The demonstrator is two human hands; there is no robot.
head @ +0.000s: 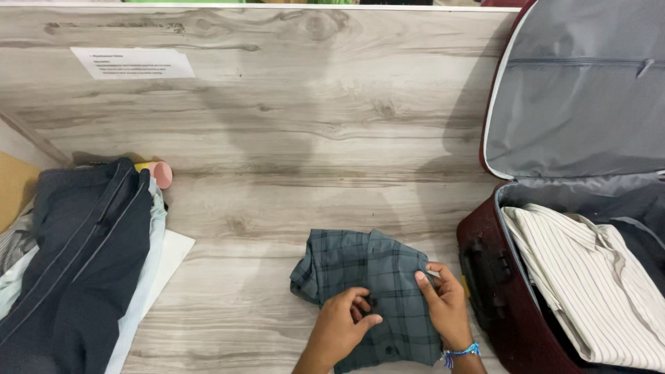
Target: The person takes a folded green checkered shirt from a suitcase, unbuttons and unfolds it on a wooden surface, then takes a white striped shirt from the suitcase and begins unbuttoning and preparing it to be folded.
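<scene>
A folded grey-green plaid shirt (374,291) lies on the desk (291,138) near its front edge, just beside the open maroon suitcase (485,277). Both hands are on it. The left hand (343,322) rests on the lower middle of the cloth with fingers curled, pinching a small fold between thumb and fingertips. The right hand (443,301), with a blue band at its wrist, lies along the shirt's right edge, fingers mostly straight and pressing flat, thumb tucked at the edge; it looks to hold the fold down rather than grip it.

The shirt looks light, soft and limp, so it would likely sag and come unfolded if lifted by one corner. The better hold, by my judgement, is under both long sides at once, palms flat, keeping the folds stacked. Its buttons give small hard points but nothing fragile.

In the suitcase a striped pale shirt (589,284) lies folded. At the desk's left a pile of dark clothes (76,263) rests beside a pink-ended roll (161,173). A paper sheet (131,62) is stuck further back.
</scene>
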